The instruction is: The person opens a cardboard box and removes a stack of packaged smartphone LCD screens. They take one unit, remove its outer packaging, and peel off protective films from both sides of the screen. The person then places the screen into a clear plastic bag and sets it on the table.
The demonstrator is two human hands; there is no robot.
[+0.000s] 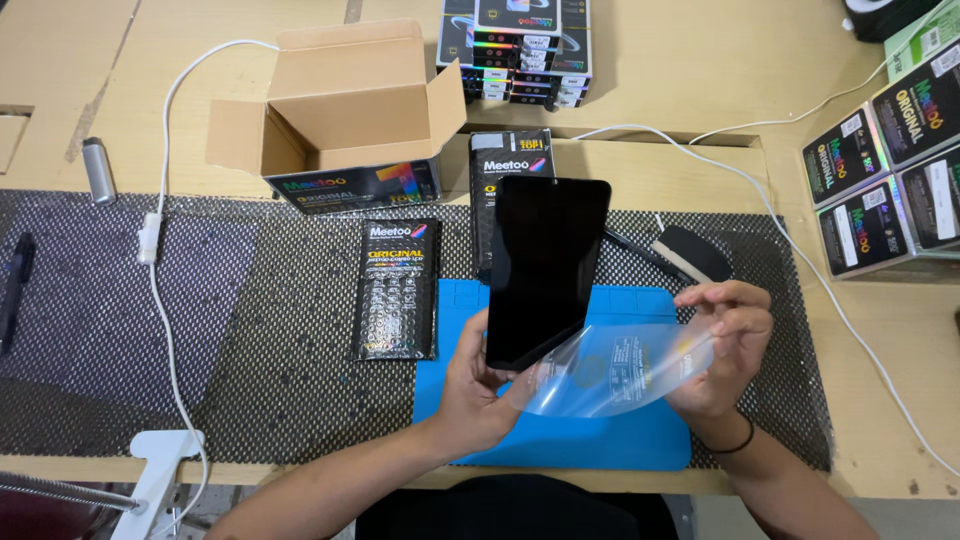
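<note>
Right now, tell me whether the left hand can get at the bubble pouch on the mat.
Probably not: the left hand holds the black panel, though the bubble pouch lies unobstructed just beside it.

The phone screen [545, 268] was plain glossy black. The film [615, 368] peeling off it was clear, with faint grey print. The mat [640, 440] under them was bright blue. It lay on a black mesh liner [290, 380] patterned with fine pale dots, which ran along the near edge of the tan wooden table [660, 120]. The flat packet [397, 290] was black with yellow and white print. The open carton [345, 110] was brown inside, its outer side black with rainbow lettering. The cable [165, 290] was white.
</note>
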